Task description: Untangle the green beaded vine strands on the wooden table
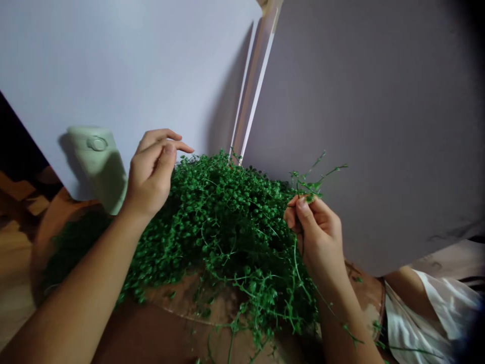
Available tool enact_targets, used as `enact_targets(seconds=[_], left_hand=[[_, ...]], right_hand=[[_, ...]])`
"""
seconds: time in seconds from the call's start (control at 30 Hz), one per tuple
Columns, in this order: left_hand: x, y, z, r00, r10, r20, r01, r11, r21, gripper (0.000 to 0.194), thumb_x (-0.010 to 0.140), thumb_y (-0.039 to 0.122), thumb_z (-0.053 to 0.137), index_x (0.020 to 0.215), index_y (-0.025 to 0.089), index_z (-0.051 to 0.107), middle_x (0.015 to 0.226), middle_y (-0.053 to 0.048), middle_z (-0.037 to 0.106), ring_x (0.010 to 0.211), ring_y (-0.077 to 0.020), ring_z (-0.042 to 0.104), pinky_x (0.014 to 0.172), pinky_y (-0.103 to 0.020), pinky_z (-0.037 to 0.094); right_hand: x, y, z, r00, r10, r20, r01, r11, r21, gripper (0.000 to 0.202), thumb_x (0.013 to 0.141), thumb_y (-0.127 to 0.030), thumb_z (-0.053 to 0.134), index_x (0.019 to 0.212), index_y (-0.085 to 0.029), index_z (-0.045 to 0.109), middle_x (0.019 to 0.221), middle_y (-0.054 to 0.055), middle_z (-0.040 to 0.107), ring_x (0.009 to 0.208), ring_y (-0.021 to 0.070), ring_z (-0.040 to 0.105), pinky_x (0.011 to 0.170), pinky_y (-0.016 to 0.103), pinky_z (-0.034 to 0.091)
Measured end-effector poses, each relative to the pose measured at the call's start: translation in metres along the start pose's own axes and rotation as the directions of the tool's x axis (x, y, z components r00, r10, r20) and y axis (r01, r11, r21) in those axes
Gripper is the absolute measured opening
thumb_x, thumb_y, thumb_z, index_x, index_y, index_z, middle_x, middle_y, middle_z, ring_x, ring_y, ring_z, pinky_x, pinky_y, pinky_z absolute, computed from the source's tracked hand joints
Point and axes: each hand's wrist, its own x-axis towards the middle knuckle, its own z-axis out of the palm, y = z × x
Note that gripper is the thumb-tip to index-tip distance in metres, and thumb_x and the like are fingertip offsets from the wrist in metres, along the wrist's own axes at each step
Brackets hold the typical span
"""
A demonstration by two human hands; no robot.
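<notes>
A large mound of green trailing plant (227, 202) with small round leaves covers the middle of a round brown table. My left hand (153, 169) is raised just above the plant's left side, its fingers apart and nothing in them. At the right edge of the mound, my right hand (316, 222) pinches a thin green sprig (322, 177) between thumb and fingers. The sprig's tips point up and to the right, and long stems trail down beside the right wrist.
A pale green bottle (100, 167) stands left of my left hand, against a white panel (132, 65). A grey panel (352, 111) rises behind on the right. The brown tabletop (178, 296) shows near the front, with loose leaf bits. White cloth (409, 318) lies at lower right.
</notes>
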Motion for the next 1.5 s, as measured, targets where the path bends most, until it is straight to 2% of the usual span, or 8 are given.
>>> enact_targets(seconds=[0.13,0.3,0.47,0.77,1.1,1.2,1.3,1.5], left_hand=[[-0.003,0.011,0.005,0.998,0.064,0.023,-0.065,0.997,0.042,0.035,0.105,0.045,0.048,0.098,0.025,0.076,0.114,-0.004,0.068,0.111,-0.0216,0.061,0.096,-0.038,0.046],[-0.021,0.040,0.027,0.936,0.171,0.309,-0.174,0.985,-0.018,0.027,0.107,0.034,0.047,0.102,0.020,0.069,0.097,-0.005,0.073,0.097,-0.0196,0.065,0.093,-0.036,0.047],[-0.039,0.056,0.046,0.879,0.101,0.467,-0.028,0.987,-0.160,0.030,0.107,0.040,0.048,0.109,0.017,0.067,0.104,-0.008,0.074,0.101,-0.0193,0.066,0.095,-0.033,0.049],[-0.037,0.059,0.042,0.733,-0.107,0.672,0.358,0.900,-0.247,0.044,0.103,0.053,0.050,0.081,0.017,0.066,0.073,-0.001,0.064,0.066,-0.0126,0.056,0.063,-0.024,0.043],[-0.026,0.039,0.035,0.911,-0.150,0.384,0.279,0.910,-0.306,0.046,0.103,0.046,0.046,0.063,0.021,0.047,0.063,0.000,0.047,0.060,-0.0145,0.044,0.058,-0.032,0.039],[-0.008,0.024,0.019,0.961,-0.274,0.043,0.262,0.845,-0.467,0.051,0.098,0.046,0.052,0.058,0.022,0.031,0.058,0.002,0.029,0.055,-0.0138,0.032,0.055,-0.033,0.032],[0.005,0.012,0.004,0.942,-0.313,-0.121,0.222,0.851,-0.476,0.042,0.091,0.043,0.058,0.059,0.021,0.042,0.061,0.001,0.031,0.058,-0.0125,0.036,0.058,-0.033,0.032],[-0.004,0.010,0.010,0.931,-0.198,-0.306,0.072,0.923,-0.378,0.023,0.091,0.032,0.054,0.075,0.022,0.068,0.071,-0.004,0.059,0.070,-0.0163,0.056,0.064,-0.033,0.042]], right_hand=[[-0.003,-0.005,0.004,0.995,-0.002,0.100,0.013,0.993,-0.114,0.031,0.102,-0.043,0.058,0.084,-0.019,0.064,0.064,-0.002,0.054,0.058,0.0108,0.045,0.055,0.024,0.034],[-0.011,-0.007,0.013,0.945,0.007,0.328,0.095,0.951,-0.294,0.041,0.106,-0.042,0.049,0.073,-0.018,0.053,0.062,-0.003,0.049,0.055,0.0094,0.039,0.052,0.025,0.029],[-0.016,-0.004,0.018,0.890,-0.013,0.457,0.179,0.930,-0.322,0.041,0.109,-0.042,0.042,0.075,-0.019,0.045,0.065,-0.004,0.040,0.058,0.0099,0.034,0.054,0.024,0.028],[-0.013,-0.005,0.015,0.914,-0.058,0.402,0.221,0.902,-0.372,0.036,0.108,-0.036,0.046,0.075,-0.020,0.045,0.064,-0.005,0.036,0.057,0.0100,0.032,0.054,0.025,0.026],[-0.011,-0.011,-0.003,0.911,-0.210,0.355,0.332,0.884,-0.328,0.036,0.106,-0.032,0.049,0.073,-0.019,0.056,0.061,-0.003,0.045,0.053,0.0102,0.039,0.053,0.025,0.029],[-0.005,-0.007,-0.023,0.981,-0.193,-0.009,0.187,0.957,-0.220,0.040,0.100,-0.046,0.061,0.071,-0.019,0.059,0.066,0.000,0.054,0.057,0.0124,0.049,0.054,0.025,0.036],[0.004,-0.002,-0.037,0.914,-0.121,-0.387,0.118,0.993,-0.032,0.040,0.088,-0.055,0.074,0.074,-0.019,0.063,0.069,0.001,0.057,0.059,0.0131,0.053,0.055,0.025,0.040],[0.005,0.003,-0.026,0.981,-0.118,-0.155,0.075,0.963,-0.260,0.037,0.099,-0.048,0.061,0.077,-0.019,0.064,0.063,-0.001,0.048,0.055,0.0114,0.041,0.049,0.025,0.030]])
